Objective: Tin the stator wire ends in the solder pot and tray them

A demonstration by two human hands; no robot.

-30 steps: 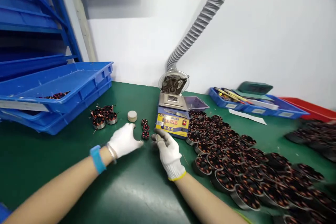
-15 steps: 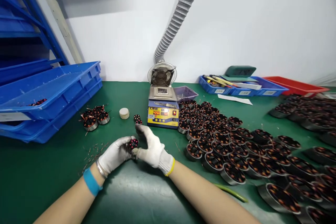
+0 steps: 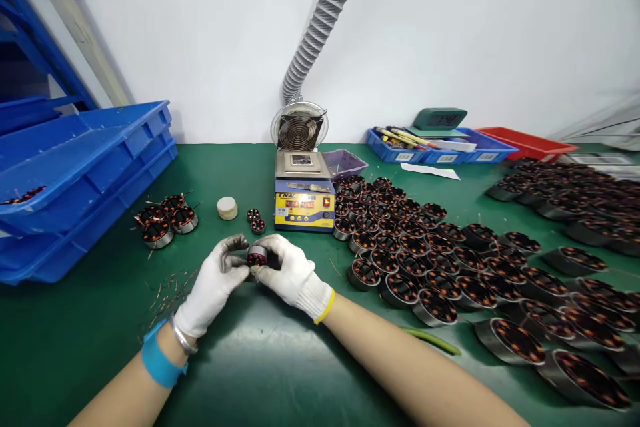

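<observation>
Since the earlier frame, the right hand [image 3: 287, 270] had closed on the small wound core [image 3: 257, 255]. Blue trays [image 3: 125, 153] stood on the green desk [image 3: 260, 373], then wire clippings [image 3: 173, 290]. The left hand's [image 3: 213, 283] fingers curled beside the core, grip unclear; right fingers clamped it between both hands. A yellow-fronted unit [image 3: 304, 204] stood before the white wall [image 3: 225, 67]; larger wound rings [image 3: 401, 287] spread rightward.

Bright, even illumination reaches the white wall [image 3: 450, 33], with a soft grey shadow at its upper left. Diffuse glare lies on the green tabletop [image 3: 270, 360] at lower centre. Focus is clearer at the left hand [image 3: 210, 290] and right hand [image 3: 289, 273]; wide-angle stretching and blur affect the wound rings [image 3: 583, 379] at right.
</observation>
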